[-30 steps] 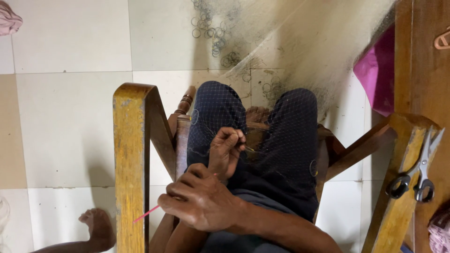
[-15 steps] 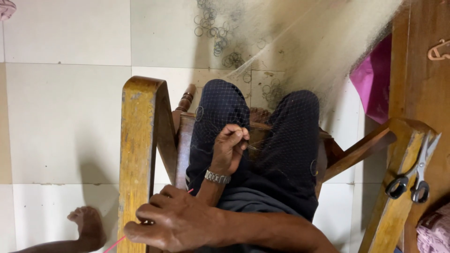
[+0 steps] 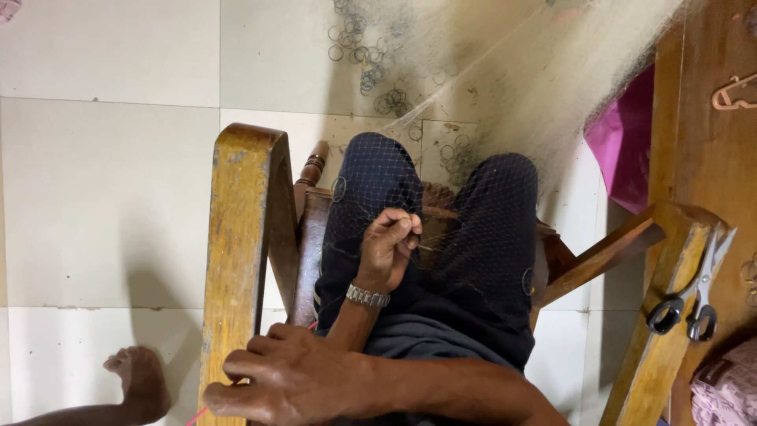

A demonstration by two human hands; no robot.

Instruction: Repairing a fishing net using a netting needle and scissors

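Over the lap — net [image 3: 473, 102] pinched under left hand [image 3: 388, 251] fingertips.

Wooden armrests [image 3: 240, 260] flanking net-draped lap [image 3: 441, 237]

A: What can't be made out near the hands?

B: The right hand [image 3: 288, 379] lies crossed low over the left forearm; its fingers hide most of a thin pink strand [image 3: 197, 416], which runs off the bottom edge. Whatever the left hand [image 3: 388, 248] pinches above is too small to identify.

A: And farther out?

B: Right of both hands, the scissors [image 3: 688, 293] have blurred blades. Left of the right hand, a bare foot [image 3: 138, 379] is cut off at the bottom edge.
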